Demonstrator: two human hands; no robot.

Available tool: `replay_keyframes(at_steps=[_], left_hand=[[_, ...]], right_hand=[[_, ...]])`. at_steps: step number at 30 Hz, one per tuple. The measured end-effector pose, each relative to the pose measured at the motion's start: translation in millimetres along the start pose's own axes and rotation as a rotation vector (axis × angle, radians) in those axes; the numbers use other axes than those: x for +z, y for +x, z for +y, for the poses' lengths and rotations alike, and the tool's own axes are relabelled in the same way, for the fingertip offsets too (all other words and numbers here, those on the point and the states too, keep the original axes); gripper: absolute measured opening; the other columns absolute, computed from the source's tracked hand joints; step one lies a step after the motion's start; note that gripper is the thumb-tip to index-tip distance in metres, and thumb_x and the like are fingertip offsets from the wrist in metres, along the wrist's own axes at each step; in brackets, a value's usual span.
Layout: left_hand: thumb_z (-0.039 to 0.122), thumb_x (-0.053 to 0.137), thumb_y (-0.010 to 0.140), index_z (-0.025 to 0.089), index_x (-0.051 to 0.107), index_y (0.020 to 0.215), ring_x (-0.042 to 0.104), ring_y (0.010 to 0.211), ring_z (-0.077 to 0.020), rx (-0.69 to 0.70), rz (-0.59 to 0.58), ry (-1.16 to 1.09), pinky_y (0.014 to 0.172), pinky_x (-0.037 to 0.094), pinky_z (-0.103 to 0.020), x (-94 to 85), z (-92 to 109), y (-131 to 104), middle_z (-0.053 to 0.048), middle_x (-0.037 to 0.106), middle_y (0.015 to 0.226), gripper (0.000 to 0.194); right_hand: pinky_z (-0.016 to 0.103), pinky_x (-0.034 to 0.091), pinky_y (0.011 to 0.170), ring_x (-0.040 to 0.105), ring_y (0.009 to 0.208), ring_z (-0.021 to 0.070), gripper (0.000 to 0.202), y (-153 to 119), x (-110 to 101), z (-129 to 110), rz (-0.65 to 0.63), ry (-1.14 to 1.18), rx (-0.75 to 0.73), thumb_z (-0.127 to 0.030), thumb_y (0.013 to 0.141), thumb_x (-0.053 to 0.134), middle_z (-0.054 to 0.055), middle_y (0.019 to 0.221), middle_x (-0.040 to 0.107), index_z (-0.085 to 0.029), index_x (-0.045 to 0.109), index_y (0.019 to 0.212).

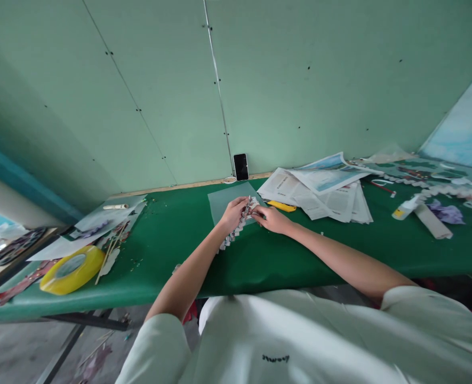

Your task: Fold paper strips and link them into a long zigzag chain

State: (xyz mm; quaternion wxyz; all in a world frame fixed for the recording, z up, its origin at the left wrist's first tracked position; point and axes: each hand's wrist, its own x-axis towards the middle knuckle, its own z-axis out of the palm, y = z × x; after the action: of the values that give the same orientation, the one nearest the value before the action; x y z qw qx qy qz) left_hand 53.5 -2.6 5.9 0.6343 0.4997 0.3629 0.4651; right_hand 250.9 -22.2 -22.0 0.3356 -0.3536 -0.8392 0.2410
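Left hand (236,210) closed, fingertips pinching the upper end of a narrow white-and-grey zigzag strip of folded pieces (238,230). Right hand (273,220) also closed, thumb and fingers pinching the same end from the right side. Exact finger contact is too small to read.

Landmark = thin translucent rectangular sheet (220,200) on the glossy green-covered table (159,245). Strip's upper end is above its near right part; the rest slants down-left past its near edge, under the left forearm. Long yellow plastic cutter (282,206) just right of the sheet, loose printed newspaper pages (327,194) beyond that. Black-screened phone with white edge (241,167) upright behind it, at the wall. Wide yellow tape roll (94,264) well to the left.

Handling, my read: hold the strip with the left fingertips close behind the fold being worked, do the fine adjusting with the right. Light pinch, since the folds look easy to crush. Line each piece up square with its neighbour before pressing, otherwise the zigzag will likely skew. Let the trailing length lie loose, no pull from the forearm. Watch the right knuckles near the cutter; can't tell if its blade is out
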Motion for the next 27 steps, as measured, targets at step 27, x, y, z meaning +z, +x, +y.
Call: replay_keyframes(at_steps=[27], left_hand=[[0.036, 0.056, 0.105, 0.026, 0.072, 0.113, 0.063, 0.12, -0.0249, 0.747, -0.067, 0.852, 0.11, 0.046, -0.04, -7.0, 0, -11, -0.013, 0.067, 0.122, 0.021]], right_hand=[[0.03, 0.04, 0.062, 0.056, 0.058, 0.0204, 0.012, 4, 1, 10, 0.236, 0.071, 0.041, -0.031, 0.101, 0.046, -0.001, 0.067, 0.058, -0.025, 0.05, 0.091]])
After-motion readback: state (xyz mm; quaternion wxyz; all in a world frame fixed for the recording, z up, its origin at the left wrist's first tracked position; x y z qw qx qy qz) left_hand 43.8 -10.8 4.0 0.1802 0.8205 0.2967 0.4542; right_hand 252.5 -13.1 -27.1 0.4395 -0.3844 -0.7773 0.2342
